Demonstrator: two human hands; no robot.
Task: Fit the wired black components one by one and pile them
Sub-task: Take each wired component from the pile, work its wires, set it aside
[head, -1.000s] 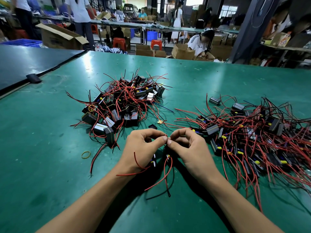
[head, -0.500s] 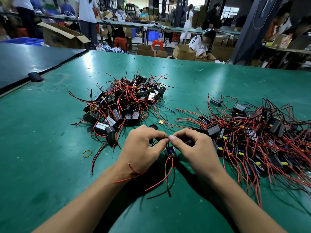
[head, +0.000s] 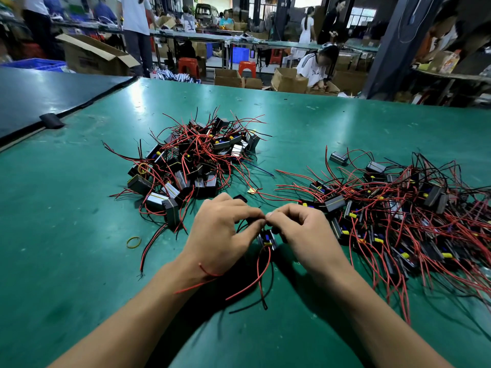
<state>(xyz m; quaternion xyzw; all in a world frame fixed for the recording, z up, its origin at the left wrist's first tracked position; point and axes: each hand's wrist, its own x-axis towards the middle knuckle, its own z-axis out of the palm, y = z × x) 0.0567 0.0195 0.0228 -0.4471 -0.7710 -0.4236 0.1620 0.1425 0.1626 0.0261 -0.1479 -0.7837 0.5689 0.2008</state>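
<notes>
Curling in fingertip to fingertip just above the green table (head: pixel 79 261), the left hand (head: pixel 220 236) and right hand (head: pixel 305 236) pinch one small black part (head: pixel 267 239) between them. Its red wires (head: pixel 261 274) trail toward the wrists. One tangled heap (head: pixel 194 160) lies beyond the left hand, and another spread (head: pixel 398 208) lies beside the right.

Green table (head: pixel 79 261) fills the view. At eight o'clock, a yellow rubber band (head: pixel 133 242) lies flat on it. Ten o'clock: a darker table (head: pixel 53 94) butts against the green one, with a black tape patch (head: pixel 51 120) over the seam. Eleven o'clock, an open cardboard box (head: pixel 90 58), and a standing person (head: pixel 135 22) in white just beside it. Twelve o'clock, red stools (head: pixel 188 65), with a blue crate (head: pixel 240 54) behind. One o'clock, a seated person (head: pixel 310 69) in a white shirt bends over cartons (head: pixel 289 81). Dark pillar (head: pixel 393 43) at two.
</notes>
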